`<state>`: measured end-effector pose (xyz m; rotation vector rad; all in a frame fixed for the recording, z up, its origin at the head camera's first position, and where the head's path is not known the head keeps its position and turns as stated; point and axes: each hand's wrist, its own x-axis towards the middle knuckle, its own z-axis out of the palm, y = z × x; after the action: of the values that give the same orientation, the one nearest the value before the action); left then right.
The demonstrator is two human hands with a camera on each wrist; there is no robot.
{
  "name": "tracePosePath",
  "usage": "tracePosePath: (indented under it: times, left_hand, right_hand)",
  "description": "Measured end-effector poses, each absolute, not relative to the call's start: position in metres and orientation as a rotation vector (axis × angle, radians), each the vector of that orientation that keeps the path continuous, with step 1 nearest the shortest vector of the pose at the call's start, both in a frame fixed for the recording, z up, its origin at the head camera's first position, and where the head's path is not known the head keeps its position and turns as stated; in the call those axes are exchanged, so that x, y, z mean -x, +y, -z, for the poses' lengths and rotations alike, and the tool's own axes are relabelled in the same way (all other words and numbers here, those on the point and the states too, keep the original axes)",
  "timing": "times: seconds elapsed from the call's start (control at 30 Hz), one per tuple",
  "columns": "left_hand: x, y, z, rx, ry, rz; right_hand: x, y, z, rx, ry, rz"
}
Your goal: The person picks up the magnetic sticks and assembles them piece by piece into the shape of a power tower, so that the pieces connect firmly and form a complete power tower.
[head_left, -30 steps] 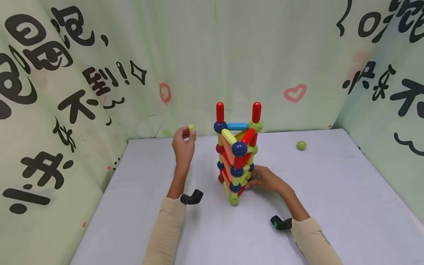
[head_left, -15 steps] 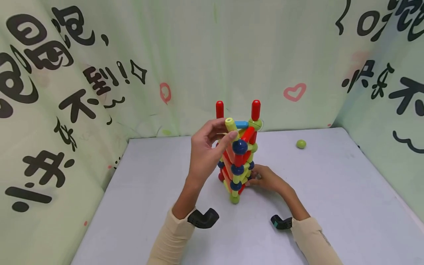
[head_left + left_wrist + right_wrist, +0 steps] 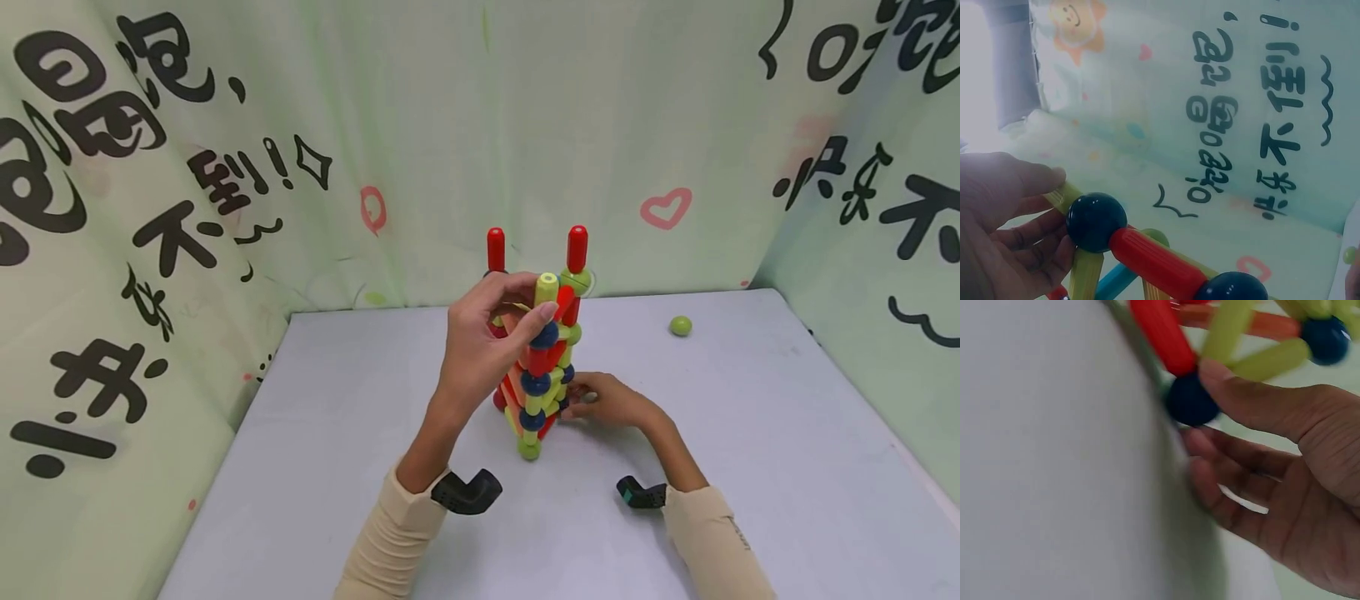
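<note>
A tower of magnetic rods and balls (image 3: 536,385) stands on the white table, in red, yellow, orange, blue and green. My left hand (image 3: 480,342) pinches a yellow-green magnetic rod (image 3: 547,288) between thumb and fingers, upright at the tower's top front corner. In the left wrist view that rod (image 3: 1064,195) meets a dark blue ball (image 3: 1096,222). At the tower's lower right, my right hand (image 3: 611,402) holds a corner; in the right wrist view its thumb and fingers pinch a dark blue ball (image 3: 1191,400) joined to a red rod (image 3: 1163,337).
Two red rods, one at left (image 3: 496,248) and one at right (image 3: 577,248), rise from the tower's back corners. A loose green ball (image 3: 680,326) lies on the table (image 3: 750,417) to the right. A printed curtain (image 3: 450,125) encloses the back and sides.
My left hand has carried the yellow-green rod from left of the tower rightward to its top front corner. The right hand has stayed at the tower's lower right.
</note>
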<state>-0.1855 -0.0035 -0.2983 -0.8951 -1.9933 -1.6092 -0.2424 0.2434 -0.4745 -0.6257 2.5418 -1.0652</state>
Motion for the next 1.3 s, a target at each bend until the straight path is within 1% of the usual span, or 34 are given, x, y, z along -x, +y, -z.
tracePosePath:
  times: [0.1, 0.17, 0.23, 0.3, 0.43, 0.53, 0.6, 0.73, 0.83, 0.93, 1.03, 1.13, 1.3]
  left_hand:
    - [0.185, -0.004, 0.299, 0.887, -2.005, 1.608]
    - [0.185, -0.004, 0.300, 0.884, -2.008, 1.602]
    - [0.185, -0.004, 0.301, 0.877, -1.997, 1.592]
    - [0.185, -0.005, 0.302, 0.855, -1.956, 1.577]
    - [0.191, -0.010, 0.304, 0.701, -1.806, 1.506]
    - [0.202, -0.015, 0.306, 0.546, -1.732, 1.463]
    - [0.211, -0.019, 0.306, 0.493, -1.754, 1.485]
    - [0.226, -0.023, 0.310, 0.509, -1.919, 1.657]
    - [0.233, -0.024, 0.314, 0.526, -2.025, 1.792]
    - [0.237, -0.022, 0.317, 0.544, -2.068, 1.843]
    - [0.240, -0.020, 0.317, 0.570, -2.086, 1.842]
    - [0.242, -0.020, 0.317, 0.584, -2.101, 1.830]
    - [0.243, -0.021, 0.320, 0.560, -2.115, 1.828]
  right_hand:
    - [0.251, 0.262, 0.466, 0.570, 2.602, 1.069]
    - [0.261, 0.276, 0.462, 0.480, 2.758, 1.100]
    - [0.271, 0.291, 0.459, 0.340, 2.987, 1.134]
    - [0.281, 0.304, 0.458, 0.146, 3.187, 1.135]
    - [0.294, 0.329, 0.459, -0.151, 3.326, 0.922]
    - [0.299, 0.344, 0.463, -0.202, 3.228, 0.718]
    - [0.301, 0.351, 0.468, -0.188, 3.158, 0.648]
    - [0.302, 0.356, 0.477, -0.167, 3.104, 0.622]
    - [0.303, 0.354, 0.481, -0.171, 3.105, 0.705]
    - [0.303, 0.349, 0.473, -0.155, 3.093, 0.882]
    - [0.302, 0.340, 0.453, -0.068, 3.075, 1.152]
    - [0.296, 0.324, 0.419, 0.061, 3.028, 1.457]
    - [0.282, 0.284, 0.348, 0.448, 2.802, 2.080]
